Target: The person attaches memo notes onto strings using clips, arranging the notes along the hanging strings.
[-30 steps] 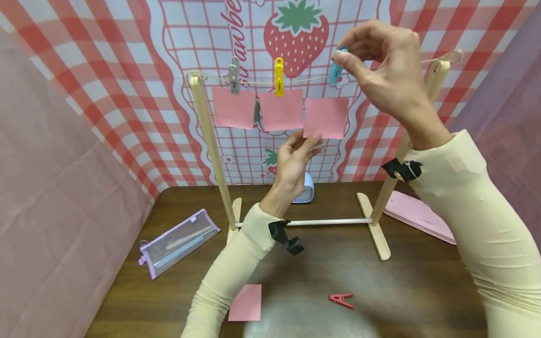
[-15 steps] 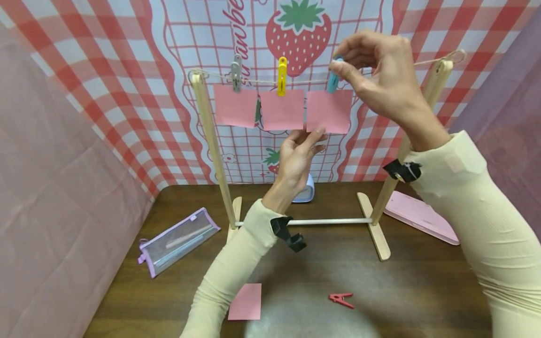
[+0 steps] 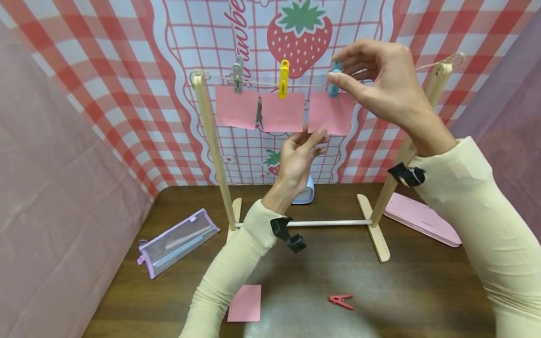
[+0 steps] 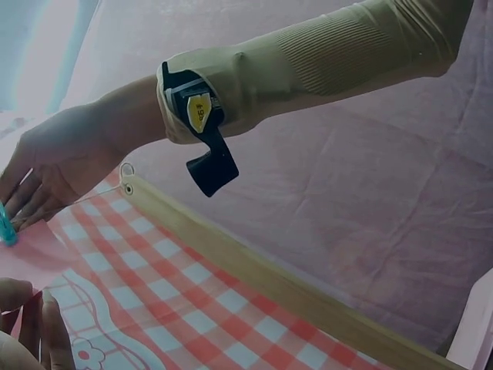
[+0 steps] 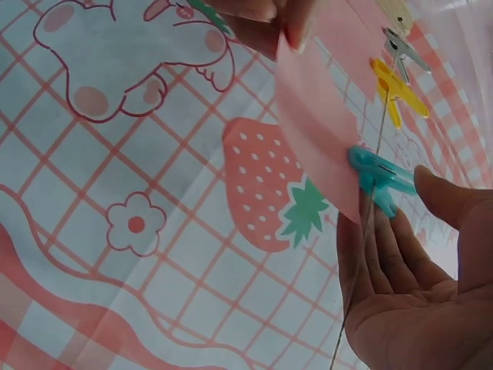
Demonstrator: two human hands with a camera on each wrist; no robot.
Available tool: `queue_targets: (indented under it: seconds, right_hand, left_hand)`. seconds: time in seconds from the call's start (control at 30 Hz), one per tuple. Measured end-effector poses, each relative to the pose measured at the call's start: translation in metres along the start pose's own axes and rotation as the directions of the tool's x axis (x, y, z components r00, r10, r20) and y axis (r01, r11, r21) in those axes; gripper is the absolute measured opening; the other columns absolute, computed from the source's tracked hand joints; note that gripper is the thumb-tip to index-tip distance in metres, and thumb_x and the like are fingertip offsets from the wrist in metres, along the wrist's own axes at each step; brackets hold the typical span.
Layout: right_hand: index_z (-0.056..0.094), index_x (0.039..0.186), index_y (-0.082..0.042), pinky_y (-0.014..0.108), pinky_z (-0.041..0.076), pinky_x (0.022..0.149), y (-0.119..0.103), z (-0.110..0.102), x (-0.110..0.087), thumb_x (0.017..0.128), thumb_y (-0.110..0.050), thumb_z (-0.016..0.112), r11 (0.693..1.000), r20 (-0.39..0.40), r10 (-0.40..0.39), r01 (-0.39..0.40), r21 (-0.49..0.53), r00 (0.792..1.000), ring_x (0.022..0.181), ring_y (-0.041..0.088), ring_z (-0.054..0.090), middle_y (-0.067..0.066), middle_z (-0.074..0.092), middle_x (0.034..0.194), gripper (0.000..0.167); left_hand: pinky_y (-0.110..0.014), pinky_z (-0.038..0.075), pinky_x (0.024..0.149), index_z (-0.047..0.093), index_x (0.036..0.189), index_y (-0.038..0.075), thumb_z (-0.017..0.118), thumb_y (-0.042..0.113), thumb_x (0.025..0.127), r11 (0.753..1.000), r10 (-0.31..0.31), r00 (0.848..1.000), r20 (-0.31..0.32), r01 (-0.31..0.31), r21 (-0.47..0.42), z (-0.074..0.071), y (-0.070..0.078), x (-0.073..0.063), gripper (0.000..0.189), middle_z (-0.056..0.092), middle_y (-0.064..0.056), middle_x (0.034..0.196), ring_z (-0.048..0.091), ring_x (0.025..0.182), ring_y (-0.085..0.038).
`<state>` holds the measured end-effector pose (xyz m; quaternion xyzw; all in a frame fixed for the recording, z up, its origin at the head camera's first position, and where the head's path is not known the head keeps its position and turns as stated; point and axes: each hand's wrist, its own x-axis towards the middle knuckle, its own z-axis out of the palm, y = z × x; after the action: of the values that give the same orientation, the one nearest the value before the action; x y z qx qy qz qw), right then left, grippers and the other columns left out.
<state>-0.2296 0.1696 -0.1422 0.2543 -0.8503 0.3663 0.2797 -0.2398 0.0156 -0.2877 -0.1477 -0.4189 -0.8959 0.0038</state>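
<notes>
A string [image 3: 263,84] runs between two wooden posts. From it hang two pink paper squares, the left one [image 3: 236,107] under a grey clothespin [image 3: 238,77] and the middle one [image 3: 282,112] under a yellow clothespin [image 3: 284,79]. My right hand [image 3: 386,87] holds a blue clothespin [image 3: 334,89] between thumb and fingers; its jaws sit over the string and the top edge of a third pink paper [image 3: 331,114]. In the right wrist view the teal-blue clothespin [image 5: 377,173] meets that paper [image 5: 316,127]. My left hand [image 3: 296,159] pinches the paper's lower edge from below.
On the brown table [image 3: 296,277] lie a pink paper [image 3: 245,304] and a red clothespin [image 3: 340,301]. A mesh pencil case [image 3: 179,243] is left of the wooden stand [image 3: 215,155], a pink case [image 3: 422,219] right. A pale blue object [image 3: 305,192] stands behind my left wrist.
The third paper has risen to the string and shifted slightly right. My right hand has come down with the blue clothespin, which now overlaps the paper's top edge.
</notes>
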Motion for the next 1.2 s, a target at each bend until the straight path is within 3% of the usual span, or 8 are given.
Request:
queue_targets:
  seconds: [0.33, 0.6, 0.77, 0.93, 1.07, 1.2]
  right_hand:
    - [0.071, 0.13, -0.015, 0.011, 0.056, 0.09, -0.003, -0.003, -0.002, 0.094, -0.03, 0.079, 0.999, 0.031, -0.01, 0.011, -0.046, 0.999, 0.097, -0.006, 0.067, 0.005, 0.075, 0.121, 0.04]
    - [0.072, 0.129, -0.01, 0.011, 0.057, 0.094, -0.004, -0.02, -0.006, 0.093, -0.018, 0.078, 0.998, -0.042, -0.058, 0.059, 0.021, 0.997, 0.103, -0.003, 0.07, -0.005, 0.074, 0.12, 0.037]
    - [0.072, 0.128, -0.011, 0.009, 0.055, 0.091, -0.005, -0.029, -0.014, 0.093, -0.016, 0.078, 0.997, -0.081, -0.074, 0.075, 0.007, 0.994, 0.102, 0.0, 0.07, -0.013, 0.073, 0.117, 0.036]
    - [0.073, 0.127, -0.009, 0.007, 0.054, 0.088, 0.0, -0.037, -0.024, 0.093, -0.013, 0.077, 0.998, -0.098, -0.062, 0.064, 0.01, 0.993, 0.1, 0.001, 0.069, -0.017, 0.073, 0.114, 0.034]
    - [0.074, 0.124, -0.007, 0.006, 0.054, 0.086, 0.005, -0.039, -0.033, 0.092, -0.01, 0.077, 0.998, -0.095, -0.054, 0.057, 0.027, 0.994, 0.097, 0.002, 0.07, -0.017, 0.074, 0.111, 0.032]
    - [0.074, 0.124, -0.006, 0.005, 0.054, 0.083, 0.01, -0.04, -0.044, 0.092, -0.009, 0.078, 0.999, -0.076, -0.043, 0.044, 0.016, 0.996, 0.095, 0.002, 0.07, -0.018, 0.073, 0.111, 0.033]
  left_hand:
    - [-0.023, 0.057, 0.069, 0.064, 0.085, 0.024, 0.067, 0.004, 0.1, 1.0, 0.005, 1.0, 0.003, -0.005, 0.002, -0.004, -0.002, 0.001, 0.025, 0.078, 0.01, 0.083, 0.072, 0.077, -0.006]
    - [-0.023, 0.057, 0.069, 0.061, 0.089, 0.021, 0.065, 0.007, 0.101, 1.0, -0.007, 0.999, 0.048, 0.006, 0.027, -0.006, -0.005, 0.0, 0.019, 0.076, 0.01, 0.086, 0.072, 0.079, -0.007]
    - [-0.022, 0.057, 0.068, 0.066, 0.095, 0.021, 0.065, 0.004, 0.1, 0.998, -0.003, 0.998, 0.055, 0.0, 0.055, -0.012, -0.007, -0.001, 0.018, 0.078, 0.01, 0.092, 0.072, 0.081, -0.007]
    - [-0.022, 0.058, 0.068, 0.071, 0.113, 0.013, 0.065, 0.003, 0.101, 0.989, -0.013, 0.994, 0.105, -0.002, 0.147, -0.021, -0.01, -0.006, 0.017, 0.076, 0.01, 0.1, 0.071, 0.085, -0.008]
    - [-0.024, 0.058, 0.07, 0.066, 0.129, 0.003, 0.066, 0.005, 0.1, 0.973, -0.023, 0.99, 0.138, -0.009, 0.229, -0.03, -0.012, -0.012, 0.029, 0.074, 0.008, 0.104, 0.07, 0.087, -0.01]
    - [-0.025, 0.057, 0.069, 0.065, 0.132, 0.002, 0.067, 0.008, 0.099, 0.954, -0.024, 0.986, 0.163, -0.026, 0.3, -0.039, -0.013, -0.02, 0.033, 0.072, 0.007, 0.107, 0.069, 0.089, -0.013]
